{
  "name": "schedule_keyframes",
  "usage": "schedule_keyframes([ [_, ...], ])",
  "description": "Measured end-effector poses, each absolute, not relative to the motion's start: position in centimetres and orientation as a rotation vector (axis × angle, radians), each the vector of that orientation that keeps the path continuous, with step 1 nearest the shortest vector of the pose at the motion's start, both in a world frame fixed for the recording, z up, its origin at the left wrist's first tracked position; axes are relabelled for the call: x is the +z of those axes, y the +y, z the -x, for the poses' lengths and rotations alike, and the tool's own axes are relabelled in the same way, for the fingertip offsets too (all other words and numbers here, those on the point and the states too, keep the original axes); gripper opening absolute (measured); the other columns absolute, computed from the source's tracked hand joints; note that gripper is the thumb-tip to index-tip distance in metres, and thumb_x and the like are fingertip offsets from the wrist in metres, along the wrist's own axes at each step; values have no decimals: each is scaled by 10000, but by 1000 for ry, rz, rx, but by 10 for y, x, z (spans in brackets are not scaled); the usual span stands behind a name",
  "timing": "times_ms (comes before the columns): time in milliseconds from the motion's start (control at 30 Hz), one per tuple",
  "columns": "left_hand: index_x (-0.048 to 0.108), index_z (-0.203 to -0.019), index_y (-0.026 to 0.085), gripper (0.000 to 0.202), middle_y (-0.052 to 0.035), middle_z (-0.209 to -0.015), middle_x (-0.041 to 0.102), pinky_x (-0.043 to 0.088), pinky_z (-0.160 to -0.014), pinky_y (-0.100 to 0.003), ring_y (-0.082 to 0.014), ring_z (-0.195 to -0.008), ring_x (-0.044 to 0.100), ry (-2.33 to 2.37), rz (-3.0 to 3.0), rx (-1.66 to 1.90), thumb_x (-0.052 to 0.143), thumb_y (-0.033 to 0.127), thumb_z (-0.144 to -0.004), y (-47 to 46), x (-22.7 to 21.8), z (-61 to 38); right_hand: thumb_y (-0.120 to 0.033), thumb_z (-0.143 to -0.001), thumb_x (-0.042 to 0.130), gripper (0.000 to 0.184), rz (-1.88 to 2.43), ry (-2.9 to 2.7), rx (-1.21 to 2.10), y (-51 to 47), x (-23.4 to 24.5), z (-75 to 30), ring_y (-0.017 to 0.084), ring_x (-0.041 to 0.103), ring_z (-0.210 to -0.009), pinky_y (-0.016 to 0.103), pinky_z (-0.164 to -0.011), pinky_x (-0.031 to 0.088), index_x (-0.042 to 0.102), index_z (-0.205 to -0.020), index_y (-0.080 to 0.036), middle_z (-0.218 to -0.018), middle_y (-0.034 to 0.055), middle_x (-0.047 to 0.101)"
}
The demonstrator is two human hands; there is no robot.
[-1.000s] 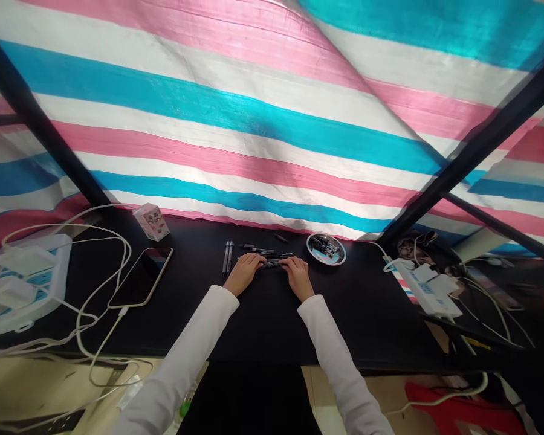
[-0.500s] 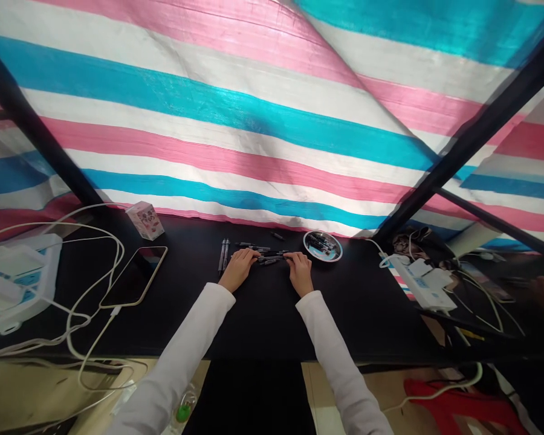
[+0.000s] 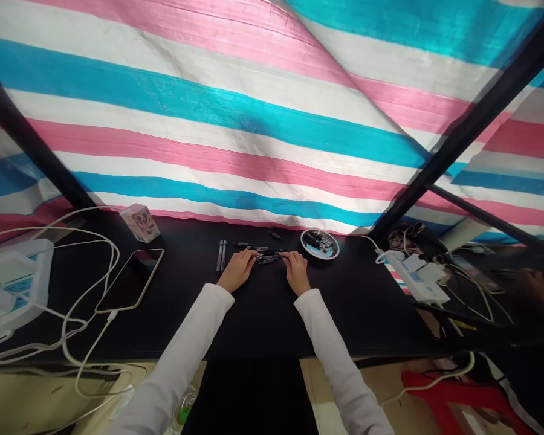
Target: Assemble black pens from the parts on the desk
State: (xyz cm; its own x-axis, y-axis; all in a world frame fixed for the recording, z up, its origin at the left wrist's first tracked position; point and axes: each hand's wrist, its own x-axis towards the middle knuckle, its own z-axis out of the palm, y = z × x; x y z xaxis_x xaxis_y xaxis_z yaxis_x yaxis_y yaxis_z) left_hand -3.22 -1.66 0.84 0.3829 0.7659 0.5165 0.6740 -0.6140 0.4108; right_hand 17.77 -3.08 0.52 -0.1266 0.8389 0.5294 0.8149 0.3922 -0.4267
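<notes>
The fingers of the left hand (image 3: 238, 269) and the right hand (image 3: 295, 270) are bent in, with the tips pointing at each other. They are right at the ends of some dark pens (image 3: 267, 261), but the tips are too small to tell if they pinch one. These pens lie in the gap between the two hands, mostly side to side, so the long way runs from one hand to the other. Neither hand is clearly nearer. More of the pile lies just past the fingertips.

Just left of the left hand, two pens (image 3: 220, 255) lie next to each other, pointing away from the person. The dish (image 3: 323, 258), with small dark bits in it, is near the right hand, a bit farther out. One short black piece (image 3: 274, 235) lies alone past the pile, on a slant, near the back of the tabletop (image 3: 263, 320).
</notes>
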Motion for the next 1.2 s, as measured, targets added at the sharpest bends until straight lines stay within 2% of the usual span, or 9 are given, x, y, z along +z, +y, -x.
schedule_keyframes([
  [333, 512, -1103, 216, 260, -41, -1026, 568, 456, -824, -277, -164, -942, 578, 1224, -2455, 1056, 304, 268, -955, -23, 12, 30, -220, -945, 236, 330, 1471, -1838, 96, -35, 3, -170, 179, 478, -876, 309, -789, 314, 551, -1036, -187, -977, 74, 559],
  [467, 524, -1131, 240, 285, -29, -1010, 559, 457, -796, -253, -153, -919, 582, 1226, -2507, 999, 307, 305, -959, -24, 10, 30, -212, -942, 255, 312, 1507, -1853, 109, -32, 0, -172, 176, 477, -873, 309, -781, 306, 553, -1029, -190, -977, 66, 557],
  [633, 544, -1164, 291, 301, -11, -921, 541, 449, -731, -224, -129, -800, 587, 1244, -2547, 957, 343, 355, -950, -27, 10, 28, -204, -932, 293, 289, 1566, -1863, 40, -32, -4, -176, 177, 481, -864, 308, -756, 304, 556, -1048, -197, -971, 68, 553],
  [800, 576, -1123, 282, 276, -21, -906, 556, 450, -770, -250, -156, -875, 576, 1172, -2616, 915, 378, 340, -940, -27, 11, 22, -187, -885, 407, 236, 1638, -1946, -28, -37, -6, -183, 203, 476, -904, 341, -783, 303, 602, -1015, -221, -951, 74, 559],
  [900, 574, -1096, 259, 241, -25, -950, 586, 455, -797, -279, -171, -906, 571, 1106, -2636, 875, 419, 327, -924, -25, 11, 16, -205, -888, 404, 252, 1586, -1919, -20, -41, -2, -184, 204, 477, -956, 353, -822, 314, 605, -1039, -230, -1000, 77, 554],
  [1067, 544, -1041, 220, 183, -20, -958, 606, 444, -825, -307, -175, -907, 571, 1084, -2583, 889, 474, 315, -901, -21, 14, 5, -282, -913, 357, 282, 1299, -1840, 340, -44, 5, -177, 179, 520, -928, 324, -830, 385, 609, -1019, -215, -982, 70, 573],
  [1200, 501, -1044, 206, 182, -12, -891, 598, 450, -758, -281, -168, -865, 586, 1102, -2491, 898, 495, 305, -891, -20, 19, -2, -403, -871, 442, 273, 1121, -1563, 896, -42, 2, -169, 143, 561, -720, 293, -693, 447, 585, -1019, -224, -861, 35, 604],
])
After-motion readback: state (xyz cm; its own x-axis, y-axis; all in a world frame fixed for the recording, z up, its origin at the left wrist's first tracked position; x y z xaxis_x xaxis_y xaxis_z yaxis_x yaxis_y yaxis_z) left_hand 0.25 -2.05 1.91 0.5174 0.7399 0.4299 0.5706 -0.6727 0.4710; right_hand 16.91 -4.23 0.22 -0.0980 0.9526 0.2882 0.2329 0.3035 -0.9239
